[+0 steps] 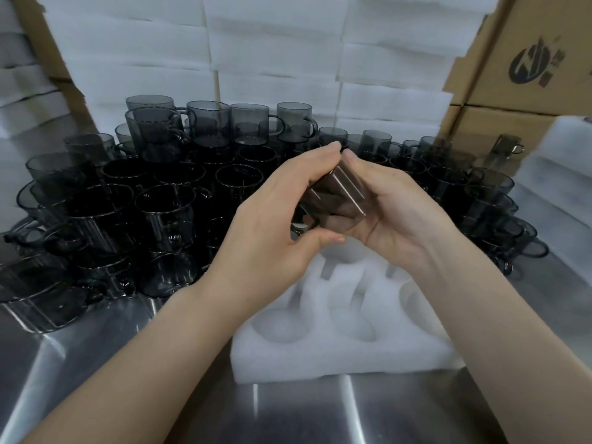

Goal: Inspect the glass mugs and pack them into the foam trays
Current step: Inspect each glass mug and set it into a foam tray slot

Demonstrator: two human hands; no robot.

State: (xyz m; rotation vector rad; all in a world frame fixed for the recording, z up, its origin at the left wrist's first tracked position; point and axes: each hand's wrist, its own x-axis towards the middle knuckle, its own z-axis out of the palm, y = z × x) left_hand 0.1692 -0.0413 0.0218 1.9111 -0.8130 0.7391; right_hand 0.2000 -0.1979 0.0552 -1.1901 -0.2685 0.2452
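A shiny steel table (384, 411) stood before a wall of stacked white foam sheets (272, 43) and brown cardboard boxes (528, 59). Above it, the left hand (272, 219) and the right hand (394, 213) both curled around one smoky glass mug (339, 190), holding it tilted in the air. Just under it lay a white foam tray (336, 357) with round pockets. Many dark mugs (160, 203) crowded the table on the left and behind, some stacked.
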